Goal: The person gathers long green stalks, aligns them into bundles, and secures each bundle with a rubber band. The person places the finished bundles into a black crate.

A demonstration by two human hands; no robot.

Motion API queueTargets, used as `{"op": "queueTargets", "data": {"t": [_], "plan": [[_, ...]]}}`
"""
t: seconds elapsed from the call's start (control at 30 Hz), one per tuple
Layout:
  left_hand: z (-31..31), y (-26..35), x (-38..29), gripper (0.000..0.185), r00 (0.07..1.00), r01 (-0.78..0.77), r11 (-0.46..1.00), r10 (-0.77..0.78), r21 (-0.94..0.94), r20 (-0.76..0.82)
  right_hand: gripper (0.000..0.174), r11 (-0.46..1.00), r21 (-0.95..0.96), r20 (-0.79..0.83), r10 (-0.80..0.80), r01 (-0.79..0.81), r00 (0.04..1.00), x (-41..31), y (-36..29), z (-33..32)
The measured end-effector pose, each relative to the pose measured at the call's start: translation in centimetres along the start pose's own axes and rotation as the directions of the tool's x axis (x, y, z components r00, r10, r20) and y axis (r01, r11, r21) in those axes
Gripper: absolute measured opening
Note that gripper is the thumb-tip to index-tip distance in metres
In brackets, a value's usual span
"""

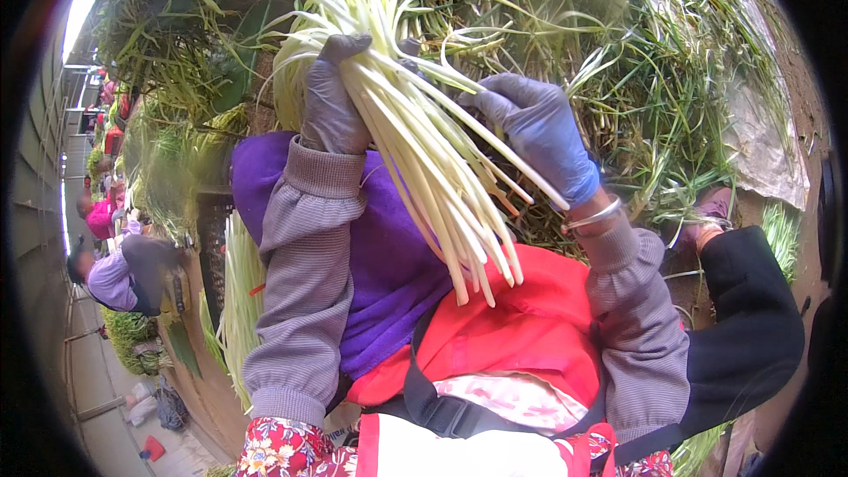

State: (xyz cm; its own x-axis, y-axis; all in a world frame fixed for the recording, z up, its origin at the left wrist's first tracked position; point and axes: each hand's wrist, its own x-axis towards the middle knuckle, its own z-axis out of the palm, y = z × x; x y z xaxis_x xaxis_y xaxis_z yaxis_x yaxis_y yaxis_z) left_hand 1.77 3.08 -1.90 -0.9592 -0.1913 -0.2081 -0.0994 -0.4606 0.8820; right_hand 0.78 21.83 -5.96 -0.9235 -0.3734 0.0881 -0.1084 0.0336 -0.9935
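My left hand [336, 96], in a grey glove, is closed around a thick bunch of long, pale leafy vegetable stalks [424, 159]. Their whitish cut-looking ends fan down over my lap, while thin leaves spread out above the fist. At the bunch's right side, the fingers of my right hand [530, 126], in a blue-grey glove, are curled on a single pale stalk [457, 79]; their tips are partly hidden. Beneath the bunch, a purple cloth [391, 265] and a red cloth [523, 318] cover my legs.
A large heap of green leafy stalks [636, 79] lies before me, with a pale sheet [762, 146] under its right edge. Trimmed pale stalks [240, 291] stand by a dark crate [213, 232] at left. Another person [119, 271] sits farther left, near plastic bags [169, 404].
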Motion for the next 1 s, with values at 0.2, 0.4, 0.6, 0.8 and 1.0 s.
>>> {"op": "queueTargets", "data": {"t": [0.2, 0.4, 0.6, 0.8, 1.0], "plan": [[0.7, -1.2, 0.4, 0.040, 0.987, 0.159, 0.986, -0.159, -0.056, -0.008, 0.017, 0.844, 0.524, -0.102, 0.192, -0.111, 0.976, -0.4, 0.9, -1.3], [1.0, -0.9, -0.2, 0.050, 0.981, 0.194, 0.981, -0.195, 0.025, 0.006, 0.010, 0.978, -0.209, -0.498, -0.098, -0.010, 0.862, 1.1, -1.5, -7.5], [3.3, -2.7, -0.7, 0.051, 0.992, 0.118, 0.992, -0.116, -0.043, 0.051, 0.008, 0.549, -0.766, 0.186, -0.307, 0.333, 0.933, -0.2, 0.7, -1.7], [1.4, -1.0, -0.6, 0.052, 0.981, -0.169, 0.957, 0.141, 0.235, 0.133, 0.010, 0.831, -0.472, 0.177, -0.237, 0.293, 0.955, -2.5, 6.3, 0.3], [-3.5, 3.8, -0.1, 0.051, 0.942, -0.325, 0.945, 0.320, 0.042, 0.106, 0.019, 0.454, -0.821, 0.568, 0.716, 0.347, 0.407, -10.9, 8.1, -1.5]]}}
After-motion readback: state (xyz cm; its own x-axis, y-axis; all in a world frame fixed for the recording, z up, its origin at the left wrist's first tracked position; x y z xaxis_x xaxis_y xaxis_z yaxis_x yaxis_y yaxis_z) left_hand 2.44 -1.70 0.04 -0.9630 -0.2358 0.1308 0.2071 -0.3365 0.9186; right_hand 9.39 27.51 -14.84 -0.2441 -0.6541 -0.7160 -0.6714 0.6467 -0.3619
